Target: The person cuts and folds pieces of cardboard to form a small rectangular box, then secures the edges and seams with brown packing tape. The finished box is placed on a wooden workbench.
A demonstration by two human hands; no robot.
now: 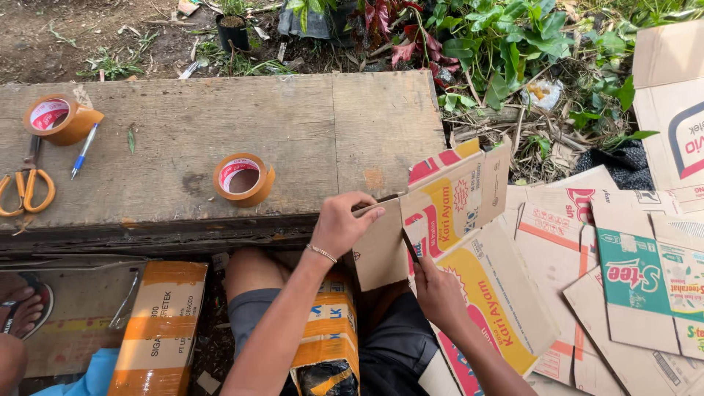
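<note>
Two bare hands fold a printed cardboard box (pixel 447 202) at the edge of a weathered wooden table (pixel 183 132).

The left hand (pixel 341 224) has its grip clamped on a plain brown flap at the box's upper left, fingers curled over the flap's edge; the right hand (pixel 438 292) grasps the lower edge of the same box from beneath. The box hangs tilted above the person's lap, just off the table's near right corner. On the table, a roll of brown tape (pixel 244 178) lies near the left hand; a second roll (pixel 60 117), a blue pen (pixel 84 150) and orange-handled scissors (pixel 28 187) lie well apart at the left end. Flattened cartons (pixel 631 271) cover the ground to the right, and taped parcels (pixel 160 326) stand below the table.
</note>
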